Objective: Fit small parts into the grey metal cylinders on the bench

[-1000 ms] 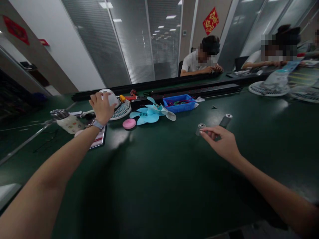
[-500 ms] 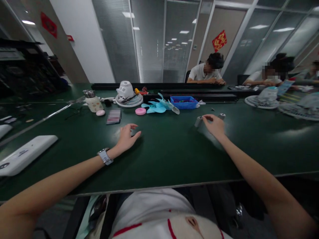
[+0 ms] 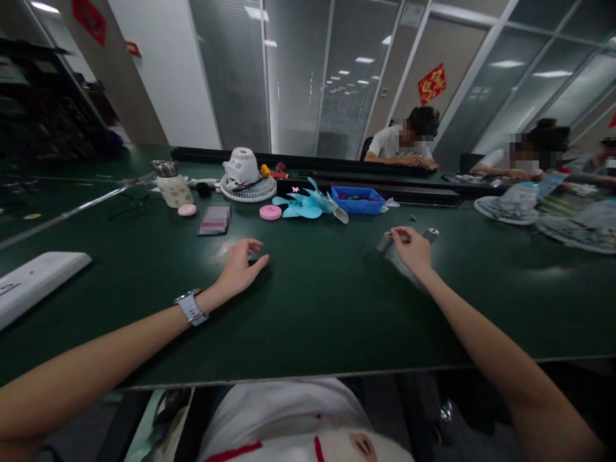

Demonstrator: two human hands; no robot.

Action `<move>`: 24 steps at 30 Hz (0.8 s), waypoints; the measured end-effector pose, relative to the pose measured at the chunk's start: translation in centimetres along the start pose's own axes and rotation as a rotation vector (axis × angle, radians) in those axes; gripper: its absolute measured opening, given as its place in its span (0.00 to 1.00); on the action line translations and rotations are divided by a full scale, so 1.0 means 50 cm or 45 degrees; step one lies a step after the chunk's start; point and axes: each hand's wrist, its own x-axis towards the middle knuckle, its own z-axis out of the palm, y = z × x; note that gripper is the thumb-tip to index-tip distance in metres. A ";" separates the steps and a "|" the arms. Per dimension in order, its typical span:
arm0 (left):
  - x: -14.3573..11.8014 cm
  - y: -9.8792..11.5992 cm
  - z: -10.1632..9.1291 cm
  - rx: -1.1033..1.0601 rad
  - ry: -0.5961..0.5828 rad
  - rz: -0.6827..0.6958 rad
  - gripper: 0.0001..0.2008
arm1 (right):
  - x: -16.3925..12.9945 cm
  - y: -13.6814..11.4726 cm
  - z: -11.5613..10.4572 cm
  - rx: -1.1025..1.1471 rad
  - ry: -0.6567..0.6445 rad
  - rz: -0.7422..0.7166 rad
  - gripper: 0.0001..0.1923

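Observation:
My right hand (image 3: 412,249) is at the right of the green table, thumb and forefinger pinched at the top edge of a small grey cylindrical battery (image 3: 384,242). A second battery of the same kind (image 3: 432,235) stands just beyond the knuckles, on the other side of the hand. To the left, my left hand (image 3: 244,262) rests on the tabletop with thumb and fingers apart, holding nothing. It wears a pale watch (image 3: 192,308) at the wrist. Closest to its fingers is a dark flat item with a blurred label (image 3: 214,220).
Along the back are a speckled bottle (image 3: 172,186), a white fan housing (image 3: 243,170), a pink round piece (image 3: 270,212), blue fan blades (image 3: 304,205) and a blue bin (image 3: 359,200). A white casing (image 3: 43,276) lies at far left. Several people sit across the table.
The camera view has shifted slightly, moving the scene a little in the picture. Both hands keep nearly the same pose, the right still pinching at the battery's top.

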 end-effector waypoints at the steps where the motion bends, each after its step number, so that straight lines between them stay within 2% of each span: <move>1: 0.000 0.001 -0.001 0.000 -0.001 -0.003 0.19 | 0.001 -0.001 -0.001 -0.007 -0.002 0.007 0.19; 6: 0.000 0.001 -0.002 -0.031 -0.012 -0.001 0.17 | 0.003 -0.001 -0.003 -0.006 -0.067 0.084 0.19; 9: 0.001 0.000 -0.002 -0.044 -0.008 -0.019 0.17 | 0.001 0.013 0.009 0.170 -0.099 0.163 0.22; 11: 0.001 -0.004 -0.002 -0.047 -0.020 -0.019 0.19 | -0.001 0.024 0.018 0.295 -0.177 0.242 0.26; 14: 0.004 -0.007 -0.002 -0.056 -0.015 0.002 0.21 | -0.009 0.013 0.026 0.322 -0.266 0.289 0.24; 17: 0.005 0.011 0.001 -0.108 -0.036 0.055 0.23 | -0.034 -0.059 0.029 0.361 -0.311 0.243 0.22; 22: 0.001 0.098 0.017 -0.257 -0.250 0.285 0.22 | -0.112 -0.246 0.070 0.656 -0.765 -0.062 0.23; 24: 0.006 0.129 0.025 -0.314 -0.299 0.335 0.21 | -0.137 -0.298 0.095 0.733 -0.871 -0.147 0.22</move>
